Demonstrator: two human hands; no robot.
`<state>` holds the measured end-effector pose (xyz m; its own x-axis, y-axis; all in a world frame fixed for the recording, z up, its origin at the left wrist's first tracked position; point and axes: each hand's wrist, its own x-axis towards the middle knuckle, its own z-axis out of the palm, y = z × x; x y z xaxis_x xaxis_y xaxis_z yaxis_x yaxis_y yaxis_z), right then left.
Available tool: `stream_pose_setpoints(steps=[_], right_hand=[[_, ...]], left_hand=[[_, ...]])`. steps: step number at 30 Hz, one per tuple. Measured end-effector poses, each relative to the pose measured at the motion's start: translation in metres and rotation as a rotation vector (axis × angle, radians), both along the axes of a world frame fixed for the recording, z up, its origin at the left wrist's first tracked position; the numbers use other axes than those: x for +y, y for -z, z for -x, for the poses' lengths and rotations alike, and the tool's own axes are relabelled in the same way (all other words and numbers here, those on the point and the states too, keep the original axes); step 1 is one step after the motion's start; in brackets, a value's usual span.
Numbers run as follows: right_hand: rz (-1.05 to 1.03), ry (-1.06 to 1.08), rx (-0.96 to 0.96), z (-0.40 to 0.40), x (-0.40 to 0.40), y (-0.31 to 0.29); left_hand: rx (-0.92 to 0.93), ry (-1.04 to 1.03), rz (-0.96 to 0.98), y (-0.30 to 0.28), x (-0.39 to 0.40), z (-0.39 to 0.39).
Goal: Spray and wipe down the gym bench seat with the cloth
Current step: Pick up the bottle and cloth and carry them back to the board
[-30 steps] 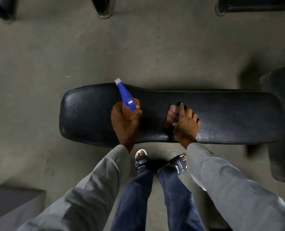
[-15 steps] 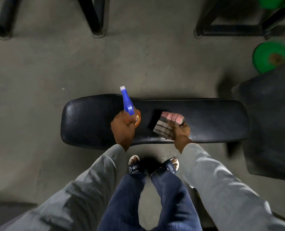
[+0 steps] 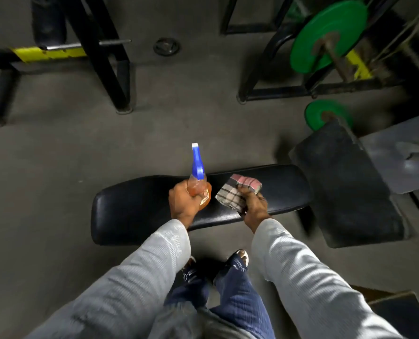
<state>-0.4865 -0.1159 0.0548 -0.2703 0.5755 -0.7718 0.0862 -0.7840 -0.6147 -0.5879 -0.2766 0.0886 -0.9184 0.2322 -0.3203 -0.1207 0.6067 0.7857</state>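
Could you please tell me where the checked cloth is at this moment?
In the head view, the checked cloth is bunched in the right hand over the black bench seat, just right of the spray bottle gripped by the left hand.

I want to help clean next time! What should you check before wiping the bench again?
1. Spray bottle gripped by the left hand: ok.
2. Checked cloth held in the right hand: ok.
3. Cloth touching the bench seat: not ok, it looks lifted.
4. Seat free of other things: ok.
5. Nozzle aimed at the seat: not ok, it points away.
6. Seat wet with spray: cannot tell.
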Motion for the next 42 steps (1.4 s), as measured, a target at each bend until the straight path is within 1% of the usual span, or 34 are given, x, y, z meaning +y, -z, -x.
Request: stream_pose_setpoints(steps=[9, 18, 24, 29, 34, 38, 42], right_hand=[[-0.097, 0.110, 0.121, -0.010, 0.018, -0.059], [-0.169, 0.210, 0.119, -0.043, 0.037, -0.086], [-0.172, 0.274, 0.086, -0.080, 0.062, -0.102], [-0.195, 0.342, 0.036, -0.139, 0.092, -0.101], [-0.181, 0.500, 0.013, -0.224, 0.113, -0.101], [-0.156, 0.636, -0.047, -0.304, 0.115, -0.095], [-0.123, 0.775, -0.109, -0.383, 0.106, -0.079]], left_hand=[[0.057, 0.174, 0.032, -0.046, 0.019, 0.006], [0.064, 0.281, -0.041, -0.077, 0.056, -0.014], [0.098, 0.413, -0.039, -0.093, 0.094, -0.040], [0.108, 0.537, -0.054, -0.106, 0.143, -0.084], [0.055, 0.684, -0.064, -0.107, 0.197, -0.150], [-0.003, 0.822, -0.050, -0.096, 0.233, -0.216], [0.006, 0.986, -0.008, -0.072, 0.260, -0.286]])
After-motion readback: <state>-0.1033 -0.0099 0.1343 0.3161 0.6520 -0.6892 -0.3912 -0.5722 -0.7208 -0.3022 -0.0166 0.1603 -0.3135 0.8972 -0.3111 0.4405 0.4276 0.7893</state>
